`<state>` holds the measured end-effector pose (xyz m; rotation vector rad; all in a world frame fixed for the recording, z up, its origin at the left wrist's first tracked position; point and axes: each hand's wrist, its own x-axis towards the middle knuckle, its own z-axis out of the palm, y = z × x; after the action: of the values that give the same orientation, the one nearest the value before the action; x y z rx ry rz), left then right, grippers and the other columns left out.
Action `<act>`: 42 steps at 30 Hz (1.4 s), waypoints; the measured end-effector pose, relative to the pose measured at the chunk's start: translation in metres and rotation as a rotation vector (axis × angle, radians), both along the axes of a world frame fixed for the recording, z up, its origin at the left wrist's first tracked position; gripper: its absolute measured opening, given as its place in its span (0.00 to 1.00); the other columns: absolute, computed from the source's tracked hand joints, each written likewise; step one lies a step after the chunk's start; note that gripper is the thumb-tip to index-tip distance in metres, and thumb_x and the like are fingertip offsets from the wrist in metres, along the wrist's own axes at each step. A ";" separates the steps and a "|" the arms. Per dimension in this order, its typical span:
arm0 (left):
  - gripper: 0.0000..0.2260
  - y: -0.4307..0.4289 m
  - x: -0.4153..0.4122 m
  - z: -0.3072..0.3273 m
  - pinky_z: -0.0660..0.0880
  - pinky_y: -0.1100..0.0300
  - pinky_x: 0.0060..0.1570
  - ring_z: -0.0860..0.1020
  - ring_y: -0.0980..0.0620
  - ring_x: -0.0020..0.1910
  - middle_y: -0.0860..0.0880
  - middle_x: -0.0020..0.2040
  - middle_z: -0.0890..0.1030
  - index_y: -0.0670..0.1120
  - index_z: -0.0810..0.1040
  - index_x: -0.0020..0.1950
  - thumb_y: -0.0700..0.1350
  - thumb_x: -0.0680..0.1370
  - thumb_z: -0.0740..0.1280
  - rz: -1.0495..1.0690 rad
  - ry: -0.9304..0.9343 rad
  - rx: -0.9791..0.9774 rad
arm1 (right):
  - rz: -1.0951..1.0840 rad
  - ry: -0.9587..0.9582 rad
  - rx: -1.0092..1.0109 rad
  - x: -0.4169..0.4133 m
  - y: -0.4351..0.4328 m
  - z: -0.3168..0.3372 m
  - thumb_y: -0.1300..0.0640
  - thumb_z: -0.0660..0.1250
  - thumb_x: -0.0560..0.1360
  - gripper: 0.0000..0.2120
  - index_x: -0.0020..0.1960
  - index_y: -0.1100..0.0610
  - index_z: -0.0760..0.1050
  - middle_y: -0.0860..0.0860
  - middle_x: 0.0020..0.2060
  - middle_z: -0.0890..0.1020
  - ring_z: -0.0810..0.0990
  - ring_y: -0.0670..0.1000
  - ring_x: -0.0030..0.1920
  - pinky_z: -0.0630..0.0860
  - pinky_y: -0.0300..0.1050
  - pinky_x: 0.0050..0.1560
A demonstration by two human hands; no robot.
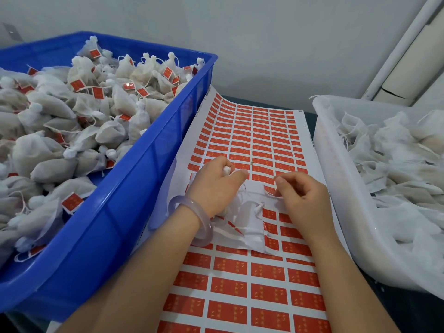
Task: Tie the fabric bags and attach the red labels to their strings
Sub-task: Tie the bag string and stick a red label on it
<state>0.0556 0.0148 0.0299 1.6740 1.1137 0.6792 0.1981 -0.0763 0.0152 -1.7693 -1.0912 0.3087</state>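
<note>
"Head view says you're well into it: the blue bin (153, 179) at the left of the frame is heaped with plump, tied bags, and many show a red tag on the string."

"True, but the white bin (336, 188) at the right edge is piled with flat, loose ones, so by my reckoning you have plenty left."

"And the one in work?"

"Your left hand (213, 186) is curled round a small white bag (227, 169) just left of centre, above the label sheet (259, 131). Only its bunched top peeps out between thumb and forefinger. It looks like thin, gauzy cloth. Whether it's knotted I can't tell."

"Your right hand (302, 195), close beside it, has thumb and forefinger pressed together on what seems to be the thin white string (254, 192) coming across from the bag, with the other fingers loosely curled. A half-lifted red label (269, 190) sits just by your fingertips. I can't tell whether it's stuck to the string yet."

"The sheet lies on the dark desk (396, 313) between the bins. Under your hands there's a bare white patch where labels are gone, and rows of red ones lie above and below it."
</note>
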 end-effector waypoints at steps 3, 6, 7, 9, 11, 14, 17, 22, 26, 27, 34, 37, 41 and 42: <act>0.07 0.000 0.000 0.000 0.75 0.63 0.36 0.75 0.55 0.37 0.58 0.39 0.74 0.55 0.69 0.42 0.52 0.77 0.64 -0.002 -0.017 -0.009 | -0.063 0.018 -0.011 0.004 0.001 -0.002 0.54 0.63 0.77 0.06 0.44 0.43 0.73 0.36 0.44 0.77 0.76 0.38 0.42 0.69 0.31 0.42; 0.07 -0.001 -0.001 0.000 0.73 0.65 0.33 0.75 0.56 0.36 0.60 0.38 0.73 0.54 0.69 0.41 0.52 0.77 0.64 -0.005 -0.028 -0.010 | -0.075 -0.052 -0.152 0.009 0.004 -0.004 0.54 0.65 0.77 0.05 0.52 0.47 0.75 0.41 0.50 0.75 0.74 0.39 0.43 0.69 0.33 0.47; 0.07 -0.001 -0.001 0.000 0.73 0.66 0.33 0.75 0.56 0.36 0.60 0.38 0.73 0.54 0.69 0.41 0.52 0.77 0.64 -0.006 -0.032 -0.011 | -0.053 -0.085 -0.210 0.008 0.005 -0.005 0.53 0.67 0.75 0.08 0.54 0.48 0.75 0.41 0.51 0.74 0.74 0.40 0.44 0.70 0.35 0.49; 0.07 -0.001 0.000 0.001 0.74 0.66 0.34 0.76 0.56 0.37 0.60 0.40 0.74 0.55 0.69 0.41 0.52 0.77 0.64 -0.004 -0.038 -0.016 | -0.005 -0.146 -0.293 0.005 0.006 -0.004 0.50 0.70 0.72 0.13 0.56 0.49 0.76 0.41 0.51 0.72 0.73 0.42 0.48 0.71 0.39 0.52; 0.06 -0.002 0.000 0.001 0.73 0.66 0.35 0.76 0.55 0.39 0.60 0.42 0.75 0.55 0.69 0.42 0.52 0.77 0.64 -0.003 -0.044 -0.016 | 0.006 -0.201 -0.325 0.001 0.008 -0.003 0.48 0.72 0.70 0.14 0.55 0.48 0.76 0.40 0.51 0.71 0.73 0.43 0.50 0.72 0.42 0.55; 0.06 -0.002 -0.001 0.001 0.73 0.66 0.34 0.76 0.56 0.39 0.62 0.42 0.74 0.55 0.69 0.42 0.53 0.77 0.64 -0.007 -0.047 -0.023 | 0.014 -0.239 -0.325 0.000 0.009 -0.002 0.47 0.73 0.69 0.08 0.46 0.45 0.76 0.41 0.48 0.74 0.75 0.43 0.45 0.72 0.37 0.50; 0.06 -0.002 -0.001 0.001 0.73 0.67 0.34 0.76 0.56 0.40 0.62 0.42 0.73 0.55 0.68 0.42 0.53 0.78 0.63 -0.009 -0.043 -0.021 | 0.042 -0.199 -0.302 0.001 0.007 0.000 0.47 0.73 0.69 0.08 0.42 0.43 0.75 0.38 0.40 0.75 0.75 0.40 0.39 0.67 0.29 0.39; 0.04 -0.002 0.000 0.001 0.74 0.65 0.38 0.77 0.55 0.43 0.60 0.45 0.75 0.55 0.70 0.45 0.52 0.78 0.63 -0.001 -0.058 -0.021 | 0.069 -0.214 -0.278 -0.002 0.007 0.000 0.50 0.71 0.72 0.08 0.46 0.44 0.73 0.35 0.37 0.74 0.76 0.40 0.37 0.66 0.27 0.36; 0.06 -0.002 0.000 0.001 0.73 0.66 0.36 0.77 0.55 0.42 0.61 0.44 0.75 0.54 0.69 0.43 0.52 0.78 0.63 -0.006 -0.047 -0.014 | 0.090 -0.219 -0.307 0.000 0.006 0.000 0.52 0.70 0.73 0.07 0.46 0.44 0.73 0.35 0.37 0.74 0.76 0.40 0.38 0.66 0.28 0.36; 0.06 -0.002 0.000 0.001 0.73 0.66 0.36 0.77 0.55 0.41 0.61 0.43 0.75 0.54 0.69 0.42 0.52 0.78 0.63 -0.005 -0.043 -0.011 | 0.094 -0.226 -0.312 0.000 0.006 0.000 0.53 0.70 0.73 0.07 0.46 0.44 0.73 0.35 0.37 0.74 0.76 0.40 0.38 0.66 0.27 0.36; 0.07 -0.002 0.000 0.001 0.72 0.66 0.35 0.76 0.55 0.39 0.59 0.42 0.75 0.54 0.69 0.42 0.52 0.78 0.63 -0.005 -0.041 -0.005 | 0.083 -0.277 -0.353 0.002 0.004 0.001 0.54 0.67 0.74 0.04 0.43 0.47 0.73 0.43 0.44 0.74 0.73 0.42 0.39 0.67 0.32 0.43; 0.07 -0.002 0.000 0.001 0.72 0.66 0.34 0.76 0.56 0.38 0.60 0.41 0.75 0.54 0.69 0.42 0.52 0.78 0.64 -0.006 -0.049 -0.011 | 0.077 -0.308 -0.383 0.002 0.004 0.002 0.54 0.66 0.75 0.06 0.39 0.48 0.73 0.44 0.45 0.74 0.73 0.43 0.39 0.66 0.32 0.43; 0.07 -0.002 -0.001 0.001 0.72 0.66 0.35 0.75 0.56 0.38 0.60 0.40 0.74 0.54 0.68 0.41 0.52 0.78 0.64 -0.014 -0.045 -0.008 | 0.088 -0.269 -0.366 0.002 0.004 0.003 0.54 0.65 0.76 0.09 0.37 0.46 0.70 0.40 0.37 0.75 0.75 0.43 0.37 0.65 0.30 0.36; 0.08 -0.002 0.000 0.001 0.73 0.66 0.36 0.75 0.56 0.38 0.60 0.40 0.73 0.54 0.68 0.41 0.52 0.78 0.64 -0.015 -0.042 -0.006 | 0.082 -0.263 -0.363 0.002 0.005 0.003 0.54 0.64 0.76 0.08 0.39 0.46 0.71 0.39 0.37 0.74 0.75 0.43 0.37 0.65 0.30 0.36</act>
<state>0.0551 0.0132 0.0309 1.6537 1.0715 0.6978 0.1997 -0.0712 0.0181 -2.1341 -1.3626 0.3483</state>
